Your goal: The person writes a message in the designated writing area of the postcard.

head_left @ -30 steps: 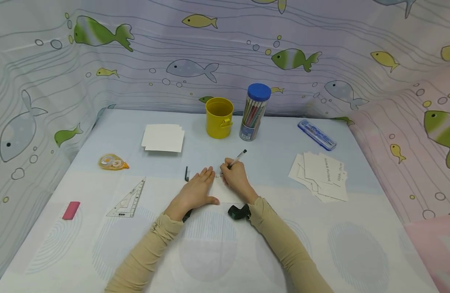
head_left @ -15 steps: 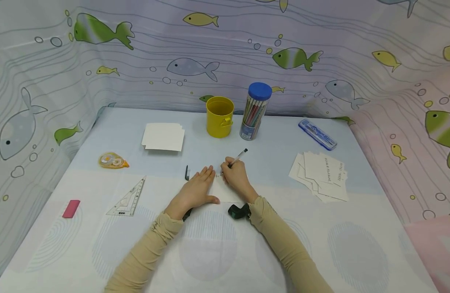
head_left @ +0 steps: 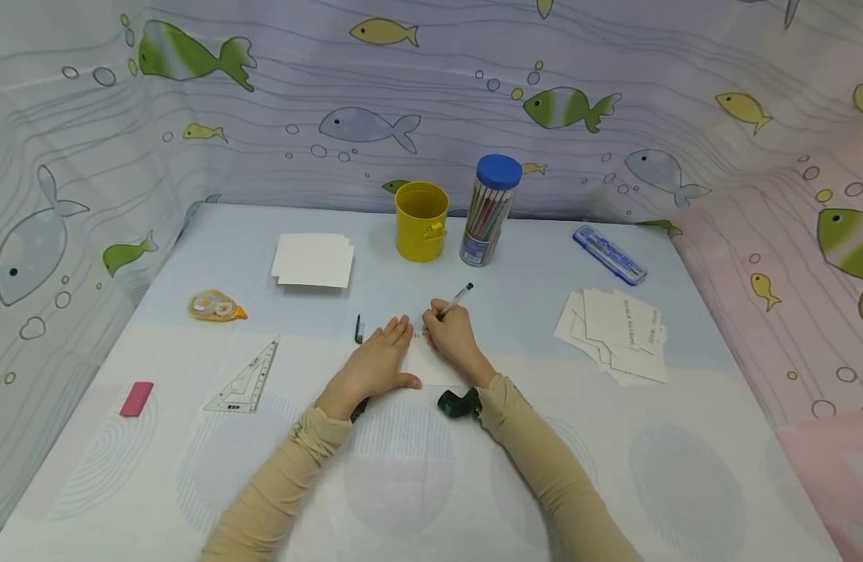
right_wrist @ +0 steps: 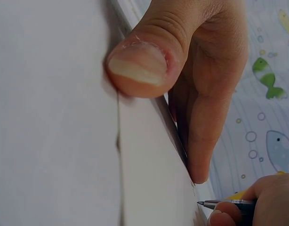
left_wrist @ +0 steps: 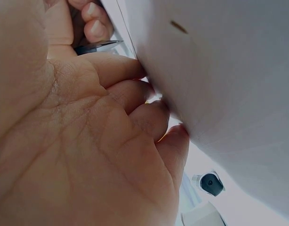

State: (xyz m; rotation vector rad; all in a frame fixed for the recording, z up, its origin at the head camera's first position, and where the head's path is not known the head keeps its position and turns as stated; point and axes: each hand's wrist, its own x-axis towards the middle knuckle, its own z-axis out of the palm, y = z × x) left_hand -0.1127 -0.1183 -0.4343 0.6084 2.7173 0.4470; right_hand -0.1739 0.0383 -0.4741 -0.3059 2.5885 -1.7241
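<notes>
In the head view my left hand (head_left: 374,361) lies with its fingers extended on the left side of a small white card (head_left: 435,368). My right hand (head_left: 451,336) pinches a clear pen (head_left: 460,297) with a dark end, its tip at the card's upper part beside a few small marks. The right wrist view has the pen tip (right_wrist: 208,204) touching or just above the card surface, and the left thumb (right_wrist: 140,66) pressing the card edge. A black pen cap (head_left: 359,329) lies just left of my left fingers. Much of the card is hidden under both hands.
Blank cards (head_left: 314,260) are stacked at back left; written cards (head_left: 617,336) spread at right. A yellow bucket (head_left: 420,226), pencil tub (head_left: 489,211) and blue case (head_left: 609,254) stand behind. Correction tape (head_left: 217,306), a set square (head_left: 247,382) and red eraser (head_left: 136,399) lie left.
Small marks at the card's top have grown slightly beside the pen tip. Both hands keep nearly the same place; the whole view shifts a little upward.
</notes>
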